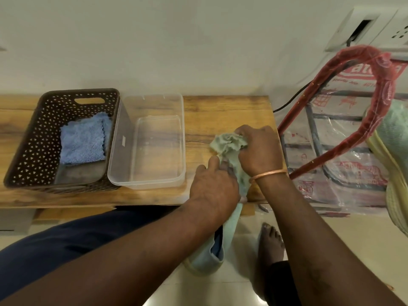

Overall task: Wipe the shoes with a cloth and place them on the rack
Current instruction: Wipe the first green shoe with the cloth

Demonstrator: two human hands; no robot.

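My left hand [213, 184] grips the pale blue-green fabric shoe with a yellowish sole [217, 250] near its front, heel end hanging below the edge of the wood-grain table [220, 111], while my right hand [258, 149], a copper bangle [268, 174] on its wrist, holds the crumpled pale green cloth [227, 143] bunched against the shoe's toe. To my left on the table stand a clear rectangular plastic tub [152, 100] and, touching it, a dark brown perforated plastic basket [33, 151] with a folded blue microfibre cloth [82, 143] inside. To my right a red-framed rack still wrapped in printed clear plastic [331, 140] carries a second pale green shoe [395, 151] at the frame's edge
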